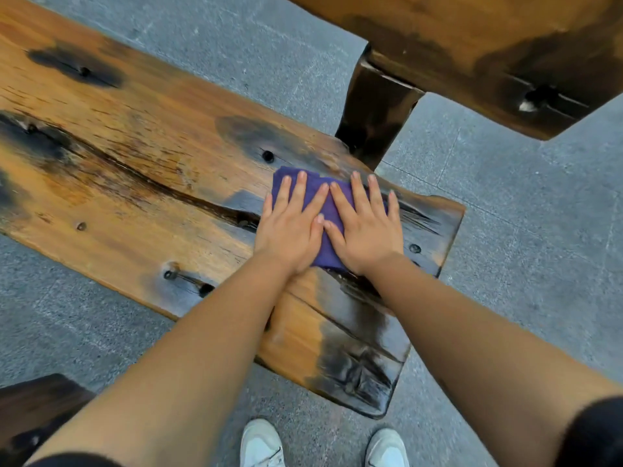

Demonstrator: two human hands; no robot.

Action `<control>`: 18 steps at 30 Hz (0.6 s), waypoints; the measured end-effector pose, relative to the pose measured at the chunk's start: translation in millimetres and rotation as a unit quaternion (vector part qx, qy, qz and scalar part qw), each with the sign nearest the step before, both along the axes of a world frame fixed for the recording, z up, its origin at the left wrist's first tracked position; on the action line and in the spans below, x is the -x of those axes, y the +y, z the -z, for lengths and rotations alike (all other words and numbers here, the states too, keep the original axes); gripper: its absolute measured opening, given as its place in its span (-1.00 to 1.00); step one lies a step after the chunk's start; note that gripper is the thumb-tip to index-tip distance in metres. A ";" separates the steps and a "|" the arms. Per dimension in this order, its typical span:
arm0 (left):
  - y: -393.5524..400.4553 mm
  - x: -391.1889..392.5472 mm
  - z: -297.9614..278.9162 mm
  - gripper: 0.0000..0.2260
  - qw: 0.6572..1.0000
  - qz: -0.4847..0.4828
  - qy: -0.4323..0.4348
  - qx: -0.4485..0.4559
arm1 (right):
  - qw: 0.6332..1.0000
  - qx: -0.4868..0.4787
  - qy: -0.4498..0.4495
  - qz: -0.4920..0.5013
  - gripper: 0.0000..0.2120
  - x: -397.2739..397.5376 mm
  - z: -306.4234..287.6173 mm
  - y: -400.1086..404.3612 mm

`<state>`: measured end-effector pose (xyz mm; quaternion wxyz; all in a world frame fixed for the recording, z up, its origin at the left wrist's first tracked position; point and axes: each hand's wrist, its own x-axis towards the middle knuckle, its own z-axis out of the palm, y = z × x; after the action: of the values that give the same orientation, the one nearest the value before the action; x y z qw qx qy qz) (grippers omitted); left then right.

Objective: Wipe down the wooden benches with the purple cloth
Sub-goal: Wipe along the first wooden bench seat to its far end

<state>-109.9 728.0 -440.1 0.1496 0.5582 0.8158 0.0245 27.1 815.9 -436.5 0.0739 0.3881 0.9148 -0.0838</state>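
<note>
A folded purple cloth (328, 214) lies flat on the right end of a long wooden bench (135, 156) with dark burnt patches and a long crack. My left hand (291, 227) presses palm-down on the cloth's left half, fingers spread. My right hand (365, 227) presses palm-down on its right half, beside the left hand, thumbs nearly touching. Most of the cloth is hidden under the two hands.
A second wooden bench or table (472, 52) with a dark leg (374, 119) stands at the upper right. A dark wooden piece (30, 409) sits at the lower left. Grey stone paving (522, 230) surrounds the benches. My white shoes (261, 444) stand below the bench end.
</note>
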 end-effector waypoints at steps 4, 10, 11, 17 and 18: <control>32.3 19.5 6.5 -0.47 0.999 -0.027 0.019 -0.035 | 0.999 -0.017 0.006 -0.038 -0.35 24.9 3.8 38.6; 34.1 20.6 4.9 -0.45 0.998 -0.039 0.022 -0.032 | 0.993 -0.032 0.023 -0.114 -0.39 27.6 -4.7 34.7; 30.0 17.8 4.8 -0.44 0.998 -0.047 0.023 -0.031 | 0.992 -0.017 0.022 -0.126 -0.40 25.7 -5.3 31.9; -12.4 -10.5 3.9 -0.44 0.993 -0.115 0.033 -0.018 | 0.981 0.031 0.007 -0.189 -0.37 11.1 -3.4 12.8; -19.2 -15.1 3.9 -0.44 0.991 -0.127 0.037 -0.013 | 0.978 0.036 0.004 -0.206 -0.36 9.0 -3.7 11.1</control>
<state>-94.8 708.8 -444.0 0.1075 0.4523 0.8847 0.0337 18.1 827.1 -432.8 0.0998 0.1878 0.9719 -0.1010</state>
